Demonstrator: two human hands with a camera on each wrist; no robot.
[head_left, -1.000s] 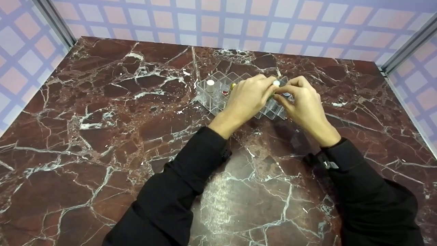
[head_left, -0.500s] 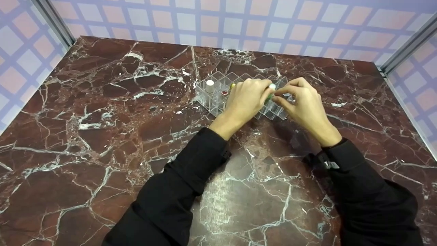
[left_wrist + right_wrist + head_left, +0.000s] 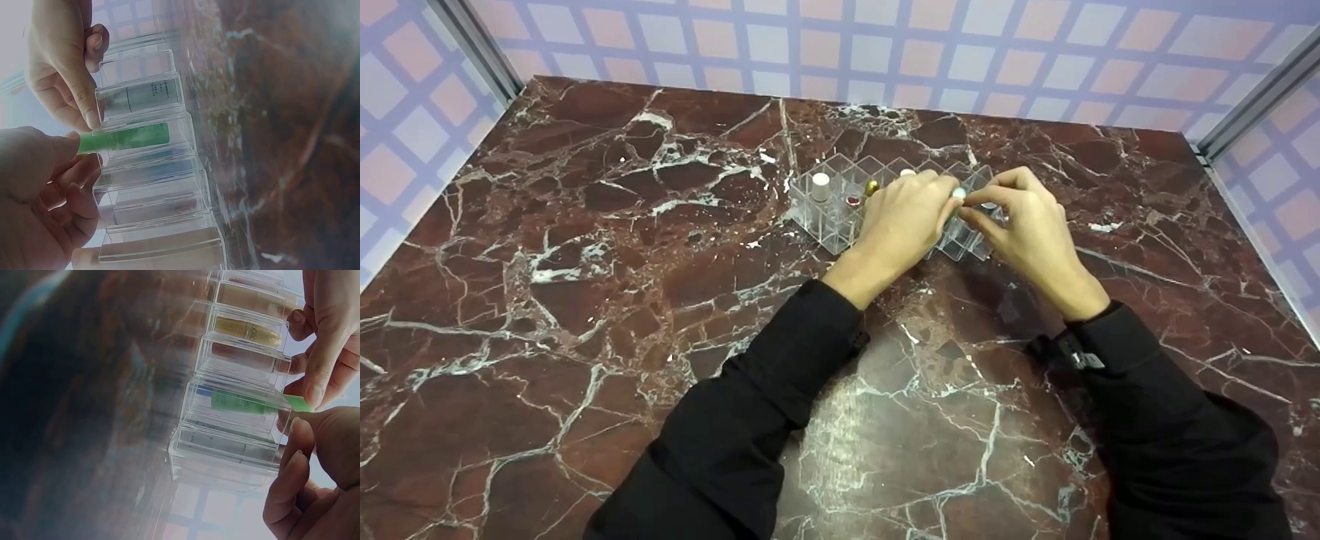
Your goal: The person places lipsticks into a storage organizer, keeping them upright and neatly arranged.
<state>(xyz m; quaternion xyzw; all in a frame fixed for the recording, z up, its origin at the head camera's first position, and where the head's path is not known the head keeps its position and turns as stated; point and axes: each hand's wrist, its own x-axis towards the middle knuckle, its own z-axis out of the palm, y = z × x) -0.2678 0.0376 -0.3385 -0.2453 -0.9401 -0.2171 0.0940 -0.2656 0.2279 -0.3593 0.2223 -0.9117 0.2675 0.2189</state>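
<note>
A clear lipstick organizer [image 3: 817, 225] with diamond-shaped compartments stands on the table. One compartment holds a green lipstick tube [image 3: 140, 136], mostly inside, with its upper end sticking out past the rim. My left hand [image 3: 904, 217] pinches that upper end between thumb and fingers. Beside it, my right hand [image 3: 1031, 225] has thumb and index finger brought together on the organizer's rim, close to the green tube. In the right wrist view the left thumb lies on the end of the green tube [image 3: 242, 402], and right fingertips overlap the rim just below.
Other tubes stand in the organizer: a white-capped one [image 3: 820, 187], a red one [image 3: 853, 201], a gold one [image 3: 871, 187] and a grey one [image 3: 140, 98]. The table [image 3: 585, 337] is dark red marble-patterned, with checked panels [image 3: 780, 45] behind and at the sides.
The green tube has gone down deeper into its compartment, with the left hand shifting slightly down and left, then a little back. The right hand has stayed nearly in place.
</note>
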